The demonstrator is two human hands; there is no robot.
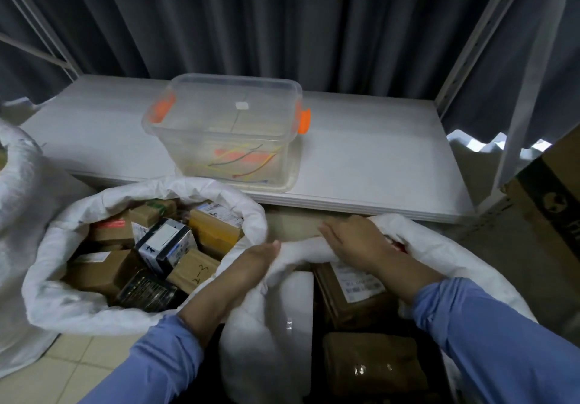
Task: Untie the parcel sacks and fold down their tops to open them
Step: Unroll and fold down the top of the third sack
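A white woven sack [273, 319] stands right below me, open, with brown parcels [351, 284] showing inside. Both my hands are on its far rim. My left hand [251, 265] grips the rolled edge from the left, fingers wrapped under the fabric. My right hand [354, 242] lies over the same rolled edge with fingers curled down onto it. To the left a second white sack [62, 306] stands open, its top folded down into a thick rim, full of cardboard boxes [110, 275]. A third white sack [18, 184] rises at the far left edge.
A low white shelf board [361, 165] runs across behind the sacks, carrying a clear plastic bin [232, 133] with orange latches and several coloured ties inside. Dark curtains hang behind. A large cardboard box [546, 203] stands at the right. Tiled floor shows at the lower left.
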